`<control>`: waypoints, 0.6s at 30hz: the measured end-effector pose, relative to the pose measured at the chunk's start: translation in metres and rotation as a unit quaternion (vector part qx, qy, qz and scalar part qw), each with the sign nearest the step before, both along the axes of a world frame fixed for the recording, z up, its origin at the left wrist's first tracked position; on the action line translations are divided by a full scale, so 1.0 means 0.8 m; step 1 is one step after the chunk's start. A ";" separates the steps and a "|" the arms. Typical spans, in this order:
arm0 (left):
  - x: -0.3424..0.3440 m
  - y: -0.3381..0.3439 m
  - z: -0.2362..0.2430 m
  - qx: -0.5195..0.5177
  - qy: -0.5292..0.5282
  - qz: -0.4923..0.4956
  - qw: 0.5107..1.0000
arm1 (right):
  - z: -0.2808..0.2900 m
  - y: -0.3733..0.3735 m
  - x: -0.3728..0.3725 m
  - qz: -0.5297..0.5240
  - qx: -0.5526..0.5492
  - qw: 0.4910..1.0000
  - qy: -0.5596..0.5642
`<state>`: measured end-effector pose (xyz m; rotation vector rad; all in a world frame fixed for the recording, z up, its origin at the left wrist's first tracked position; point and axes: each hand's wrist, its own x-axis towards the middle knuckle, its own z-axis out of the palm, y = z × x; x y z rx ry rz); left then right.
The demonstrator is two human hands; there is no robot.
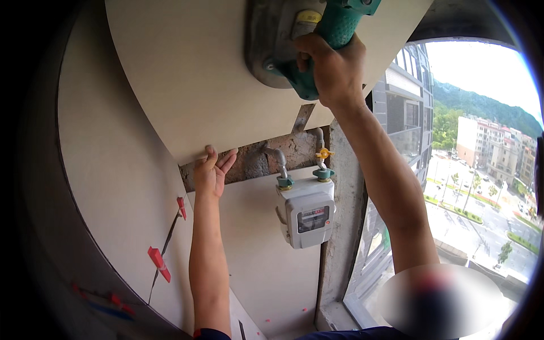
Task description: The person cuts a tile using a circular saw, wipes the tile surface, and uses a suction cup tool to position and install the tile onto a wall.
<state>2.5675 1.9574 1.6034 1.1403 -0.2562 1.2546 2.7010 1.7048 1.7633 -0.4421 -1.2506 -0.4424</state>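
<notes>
Wall tile: heavy, stiff, brittle | my left hand open, propping bottom edge | my right hand clamped on suction-vibrator handle

Suction tool on the tile; meter below it, window to the right.

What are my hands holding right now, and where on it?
Right hand grips the green handle of the suction tool stuck on the large tile. Left hand supports that tile's bottom edge.

High-rise flat under renovation: half-tiled wall, bare brick strip, gas meter, street view far below.
</notes>
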 end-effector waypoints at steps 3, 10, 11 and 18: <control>-0.002 0.001 0.001 -0.002 0.009 0.017 1.000 | 0.001 0.006 0.000 -0.019 -0.016 1.000 0.006; -0.007 0.012 0.014 -0.003 0.017 0.035 0.999 | 0.009 -0.002 -0.032 -0.050 -0.060 0.996 0.052; -0.009 0.014 0.015 -0.005 0.016 0.034 0.999 | 0.009 0.001 -0.030 -0.039 -0.056 0.997 0.042; -0.018 0.033 0.019 0.004 0.018 0.036 0.999 | 0.010 0.018 -0.035 0.009 -0.041 0.999 0.035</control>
